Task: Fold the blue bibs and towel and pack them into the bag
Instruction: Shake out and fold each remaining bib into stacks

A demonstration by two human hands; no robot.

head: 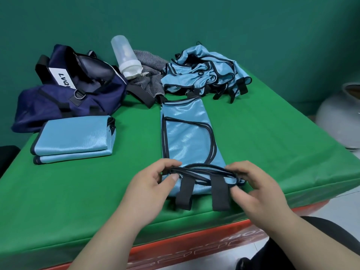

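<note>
place: studio-like room | cues: green-covered table (78, 191); plain teal backdrop wall (175, 16); red printed base (214, 248)

One wide-angle view, worn on the person's head, faces forward and down across the green surface (263, 137); the lens sits close over the near edge, where the left hand (153, 184) and right hand (259, 190) come in from below and hold the bib (187, 141) at centre; the far edge and teal wall (194, 20) fill the top; the bag (64, 98) lies far left.
</note>
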